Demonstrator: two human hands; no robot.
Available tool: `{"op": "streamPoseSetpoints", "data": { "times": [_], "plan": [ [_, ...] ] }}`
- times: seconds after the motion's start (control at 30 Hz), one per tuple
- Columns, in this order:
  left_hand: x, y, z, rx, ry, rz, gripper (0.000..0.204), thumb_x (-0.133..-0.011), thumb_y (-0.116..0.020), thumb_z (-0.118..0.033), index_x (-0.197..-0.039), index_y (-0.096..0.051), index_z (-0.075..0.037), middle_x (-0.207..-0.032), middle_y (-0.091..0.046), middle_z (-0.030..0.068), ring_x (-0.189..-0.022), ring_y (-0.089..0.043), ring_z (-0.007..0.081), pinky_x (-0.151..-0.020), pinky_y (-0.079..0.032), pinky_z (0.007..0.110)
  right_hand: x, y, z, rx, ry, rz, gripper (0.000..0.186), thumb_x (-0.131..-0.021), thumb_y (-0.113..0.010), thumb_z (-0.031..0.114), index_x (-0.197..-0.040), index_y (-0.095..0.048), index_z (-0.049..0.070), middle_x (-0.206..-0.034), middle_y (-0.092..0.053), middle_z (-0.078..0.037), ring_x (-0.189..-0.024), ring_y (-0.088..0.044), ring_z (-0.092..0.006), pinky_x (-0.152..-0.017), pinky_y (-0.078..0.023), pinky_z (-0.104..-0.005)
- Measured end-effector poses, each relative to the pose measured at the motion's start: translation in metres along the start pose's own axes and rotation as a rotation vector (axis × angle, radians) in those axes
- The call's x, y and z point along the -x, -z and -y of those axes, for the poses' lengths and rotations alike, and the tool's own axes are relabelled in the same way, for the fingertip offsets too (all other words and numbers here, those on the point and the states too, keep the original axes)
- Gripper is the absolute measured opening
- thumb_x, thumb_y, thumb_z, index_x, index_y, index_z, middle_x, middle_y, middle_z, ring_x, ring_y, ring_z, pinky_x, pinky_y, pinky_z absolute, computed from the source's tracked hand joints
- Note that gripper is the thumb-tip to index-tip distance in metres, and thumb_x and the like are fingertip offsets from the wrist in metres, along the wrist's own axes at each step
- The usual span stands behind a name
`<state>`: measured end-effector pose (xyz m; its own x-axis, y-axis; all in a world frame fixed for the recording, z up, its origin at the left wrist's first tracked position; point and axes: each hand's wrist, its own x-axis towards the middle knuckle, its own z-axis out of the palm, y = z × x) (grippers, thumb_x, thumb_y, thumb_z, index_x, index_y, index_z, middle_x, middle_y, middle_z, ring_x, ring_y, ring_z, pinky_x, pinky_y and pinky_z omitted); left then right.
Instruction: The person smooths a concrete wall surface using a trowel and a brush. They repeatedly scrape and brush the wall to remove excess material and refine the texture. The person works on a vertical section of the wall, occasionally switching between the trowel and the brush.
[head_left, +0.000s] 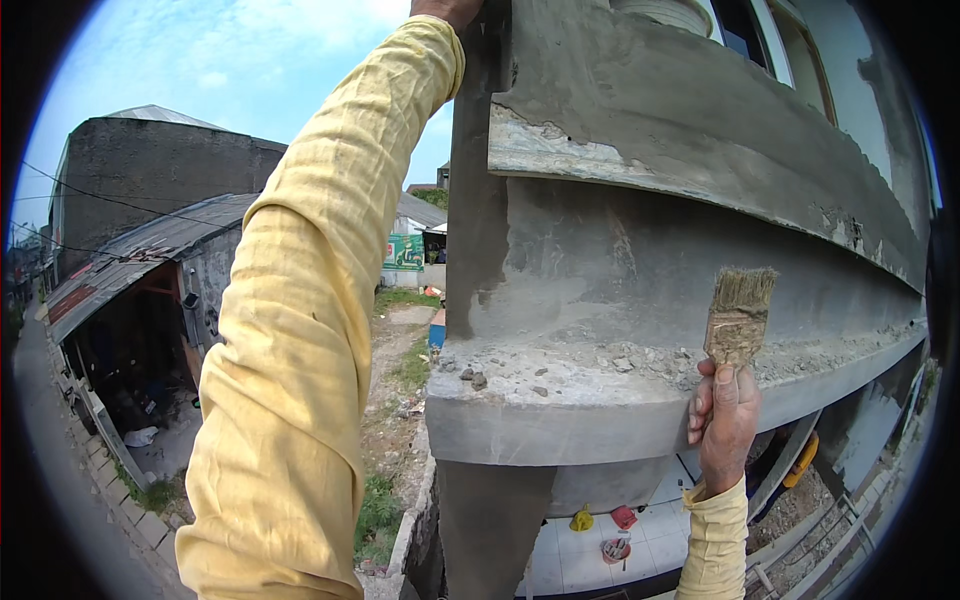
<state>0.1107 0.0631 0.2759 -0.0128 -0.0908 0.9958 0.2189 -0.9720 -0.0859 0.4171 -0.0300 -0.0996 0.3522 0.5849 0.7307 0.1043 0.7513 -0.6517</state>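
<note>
My right hand [726,425] grips a flat paintbrush [738,315] by its handle, bristles upward. The brush looks worn and caked with dried cement. It is held in front of a grey concrete ledge [540,428], whose top is strewn with crumbs of mortar [625,358]. Up at the top edge, my left hand [447,10] is next to the wall's corner column [480,130]. Its fingers are out of the picture, so what it touches is hidden. The left arm, in a yellow sleeve, stretches up across the view.
Above the ledge juts a rough plastered beam [700,130]; a pale tub [665,12] stands higher up. Far below, a red bucket [615,550] sits on white tiles. Lower right are a ladder-like frame [815,550] and a yellow sleeve [802,460], apparently another person's. A shed [150,270] stands left.
</note>
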Motion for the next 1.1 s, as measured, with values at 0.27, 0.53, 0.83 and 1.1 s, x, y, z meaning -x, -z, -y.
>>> {"op": "streamPoseSetpoints", "data": {
  "times": [0.27,0.53,0.83,1.1],
  "plan": [
    [0.057,-0.004,0.016,0.184,-0.017,0.034,0.041,-0.107,-0.048,-0.019,-0.143,-0.052,-0.001,-0.109,-0.068,0.0079,-0.089,-0.066,0.0080,-0.076,-0.055,0.024,-0.002,0.009,-0.002,0.028,0.013,-0.005,0.044,-0.106,-0.057,0.044,-0.109,-0.059,-0.001,-0.066,-0.048,0.002,-0.050,-0.046,-0.0055,-0.040,-0.037,-0.0209],
    [0.065,-0.018,0.009,0.276,-0.020,-0.001,0.040,-0.106,-0.048,-0.019,-0.141,-0.054,-0.001,-0.107,-0.069,0.0078,-0.088,-0.066,0.0076,-0.075,-0.055,0.023,0.002,0.005,-0.004,-0.014,0.021,0.005,0.045,-0.106,-0.058,0.043,-0.109,-0.059,-0.002,-0.065,-0.049,0.002,-0.049,-0.045,-0.0057,-0.039,-0.036,-0.0211],
    [0.006,-0.014,0.018,0.068,-0.023,0.006,0.040,-0.105,-0.050,-0.019,-0.141,-0.056,-0.001,-0.109,-0.070,0.0078,-0.090,-0.066,0.0084,-0.078,-0.055,0.024,0.003,0.003,-0.007,0.018,0.059,-0.022,0.046,-0.106,-0.058,0.044,-0.109,-0.059,-0.002,-0.065,-0.049,0.002,-0.049,-0.045,-0.0051,-0.040,-0.036,-0.0204],
    [0.012,0.016,0.000,0.117,-0.012,0.003,0.041,-0.105,-0.050,-0.019,-0.141,-0.056,-0.001,-0.111,-0.070,0.0085,-0.092,-0.066,0.0098,-0.081,-0.055,0.024,0.000,0.005,-0.006,0.011,0.040,-0.015,0.045,-0.106,-0.057,0.046,-0.107,-0.058,0.001,-0.065,-0.046,0.004,-0.048,-0.043,-0.0049,-0.038,-0.034,-0.0205]
  ]
}}
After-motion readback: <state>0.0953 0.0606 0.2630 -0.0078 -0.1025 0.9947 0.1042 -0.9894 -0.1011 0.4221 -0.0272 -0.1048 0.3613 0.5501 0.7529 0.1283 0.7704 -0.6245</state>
